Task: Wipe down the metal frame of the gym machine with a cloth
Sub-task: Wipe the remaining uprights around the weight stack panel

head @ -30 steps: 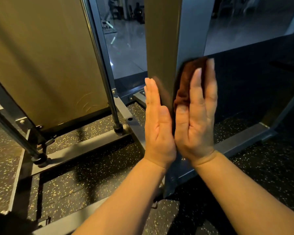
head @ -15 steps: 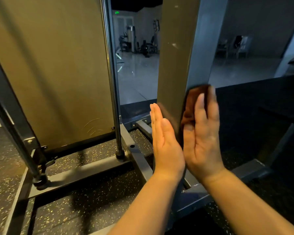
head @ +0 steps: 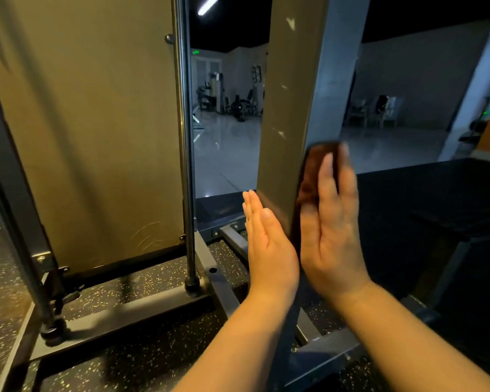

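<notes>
My right grip (head: 331, 236), fingers straight, presses the brown cloth (head: 313, 176) against the frame post (head: 289, 108); my left grip (head: 269, 244), flat, touches its other face.

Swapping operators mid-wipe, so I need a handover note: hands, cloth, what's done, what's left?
The left hand lies flat on the left face of the upright post, holding no cloth.
The right hand, fingers straight, presses the brown cloth against the post's right face.
Done: cannot tell which parts are wiped.
Left: pale marks higher on the post; probably the base rails and chrome rod too.
</notes>
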`<control>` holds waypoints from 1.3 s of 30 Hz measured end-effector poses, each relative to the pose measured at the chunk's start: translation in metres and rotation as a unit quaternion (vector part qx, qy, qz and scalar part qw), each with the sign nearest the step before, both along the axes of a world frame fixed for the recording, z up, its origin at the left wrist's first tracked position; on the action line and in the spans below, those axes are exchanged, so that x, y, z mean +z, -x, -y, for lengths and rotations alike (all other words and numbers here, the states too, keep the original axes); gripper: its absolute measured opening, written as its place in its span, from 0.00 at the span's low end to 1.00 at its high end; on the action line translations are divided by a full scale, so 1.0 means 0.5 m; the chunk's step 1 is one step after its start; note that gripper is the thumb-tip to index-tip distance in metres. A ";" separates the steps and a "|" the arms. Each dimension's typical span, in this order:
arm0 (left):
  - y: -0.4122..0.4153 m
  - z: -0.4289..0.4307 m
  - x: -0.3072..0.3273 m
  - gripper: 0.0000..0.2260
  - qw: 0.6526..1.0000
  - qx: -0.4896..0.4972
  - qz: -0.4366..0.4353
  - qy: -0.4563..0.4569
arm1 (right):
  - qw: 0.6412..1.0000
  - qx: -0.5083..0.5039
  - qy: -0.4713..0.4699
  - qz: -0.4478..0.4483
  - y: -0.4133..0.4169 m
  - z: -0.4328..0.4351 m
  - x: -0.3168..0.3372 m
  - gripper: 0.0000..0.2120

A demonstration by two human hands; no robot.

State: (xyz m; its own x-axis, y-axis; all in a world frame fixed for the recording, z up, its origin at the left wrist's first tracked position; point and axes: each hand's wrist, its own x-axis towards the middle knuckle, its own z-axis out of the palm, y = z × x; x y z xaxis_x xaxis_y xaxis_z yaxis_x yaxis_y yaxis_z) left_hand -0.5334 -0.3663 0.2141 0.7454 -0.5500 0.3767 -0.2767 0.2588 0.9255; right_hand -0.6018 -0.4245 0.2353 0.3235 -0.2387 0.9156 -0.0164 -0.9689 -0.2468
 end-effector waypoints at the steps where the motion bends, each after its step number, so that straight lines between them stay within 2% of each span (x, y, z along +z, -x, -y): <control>1: -0.005 0.002 0.011 0.23 1.000 0.001 0.004 0.005 | 1.000 -0.005 -0.001 0.009 -0.005 -0.003 0.042 0.28; 5: -0.004 0.015 0.029 0.24 0.998 0.030 -0.001 0.054 | 0.999 -0.003 -0.010 0.044 -0.015 -0.012 0.094 0.26; 8: 0.012 0.020 0.024 0.28 0.995 0.048 -0.047 0.078 | 1.000 0.016 -0.013 0.001 0.002 -0.009 0.023 0.27; 11: 0.021 0.016 0.016 0.29 0.995 0.019 -0.061 0.075 | 0.999 0.017 0.006 -0.051 0.029 0.002 -0.030 0.29; 15: 0.016 0.002 0.047 0.29 0.996 -0.002 -0.083 0.017 | 0.999 0.003 0.025 -0.036 0.018 0.013 0.094 0.29; 17: 0.005 0.003 0.079 0.27 0.993 0.004 -0.117 -0.030 | 1.000 -0.003 0.014 -0.007 0.004 0.009 0.170 0.28; 18: 0.000 0.004 0.099 0.29 0.988 0.000 -0.141 -0.055 | 1.000 -0.005 0.011 0.002 -0.001 0.005 0.187 0.28; 21: -0.007 0.007 0.144 0.42 0.976 -0.002 -0.190 -0.109 | 1.000 -0.007 0.001 -0.014 0.000 -0.012 0.149 0.28; 23: 0.000 0.002 0.155 0.45 0.972 -0.001 -0.208 -0.113 | 0.999 -0.017 0.006 -0.051 0.015 -0.015 0.099 0.29; 25: 0.007 -0.005 0.164 0.42 0.971 -0.004 -0.212 -0.112 | 0.995 -0.030 0.037 -0.085 0.028 -0.006 0.083 0.29; 26: 0.010 -0.007 0.170 0.38 0.971 -0.008 -0.212 -0.111 | 0.994 -0.034 0.054 -0.091 0.031 0.002 0.097 0.29; 29: 0.013 -0.009 0.179 0.26 0.970 -0.012 -0.215 -0.112 | 0.996 0.000 0.061 -0.067 0.025 0.018 0.196 0.29; 33: 0.026 -0.017 0.196 0.25 0.968 -0.011 -0.226 -0.105 | 0.999 0.019 0.009 -0.030 0.008 0.012 0.289 0.29; 36: 0.039 -0.016 0.214 0.25 0.966 0.007 -0.240 -0.096 | 0.999 0.012 0.010 -0.030 0.009 -0.004 0.226 0.31; 39: 0.041 -0.012 0.216 0.26 0.967 0.014 -0.237 -0.097 | 0.997 0.005 0.046 -0.066 0.020 0.007 0.146 0.34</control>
State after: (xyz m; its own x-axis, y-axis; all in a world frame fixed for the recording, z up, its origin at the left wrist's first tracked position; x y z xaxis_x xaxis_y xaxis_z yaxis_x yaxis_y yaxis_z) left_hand -0.5540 -0.3603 0.3221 0.8251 -0.5524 -0.1181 0.1852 0.0670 0.9804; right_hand -0.6117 -0.4283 0.3083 0.4447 -0.1515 0.8828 -0.0328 -0.9877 -0.1530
